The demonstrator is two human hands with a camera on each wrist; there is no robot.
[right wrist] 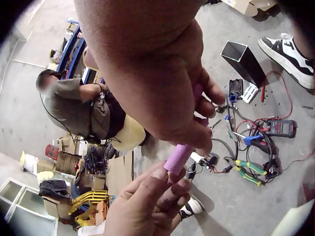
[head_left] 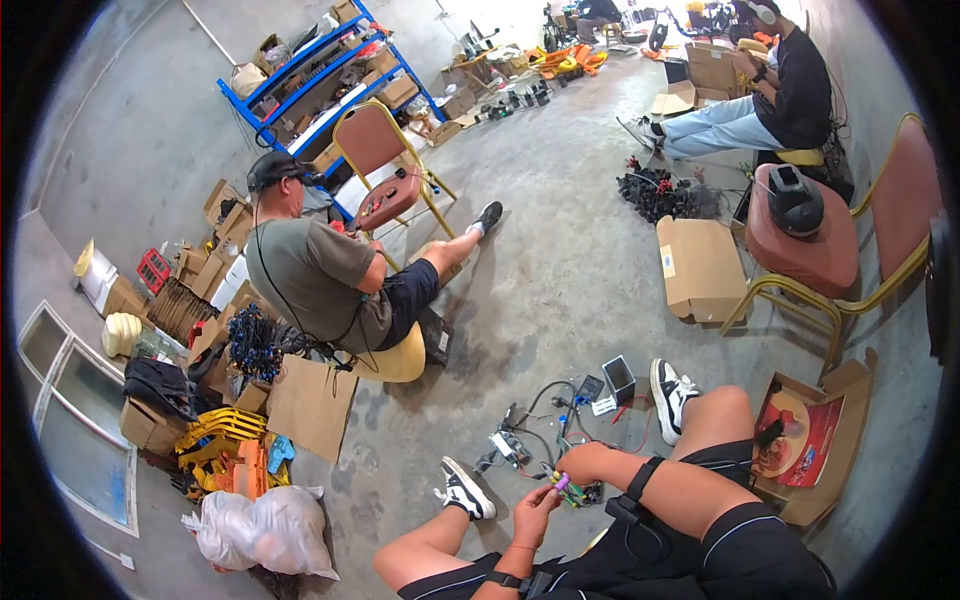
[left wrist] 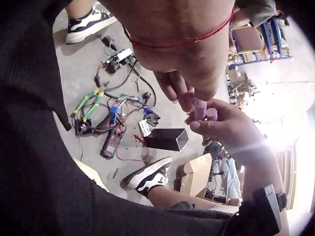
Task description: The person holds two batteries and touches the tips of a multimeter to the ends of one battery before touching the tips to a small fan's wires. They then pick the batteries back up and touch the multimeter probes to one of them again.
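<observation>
Purple tubes (right wrist: 178,158) between two hands, above the floor.
Left hand (head_left: 532,514) pinches one tube's end; right hand (head_left: 582,464) curls fingers round the tubes. Beyond, a carton (head_left: 849,425) holds a red sheet (head_left: 818,440); farther, blue shelves (head_left: 404,66) hold boxes (head_left: 397,92).

There are two purple cylinders (left wrist: 199,110), one pair of pliers (right wrist: 250,175), one multimeter (right wrist: 281,129) and one open black box (right wrist: 242,61). The camera wearer has two sneakers (head_left: 673,400). Beyond are three other people (head_left: 320,265), two brown chairs (head_left: 800,230), one blue shelf (head_left: 315,85), one window (head_left: 85,415) and one black mask (head_left: 795,202). The cardboard boxes (head_left: 703,270) are several, too overlapped to count exactly.
</observation>
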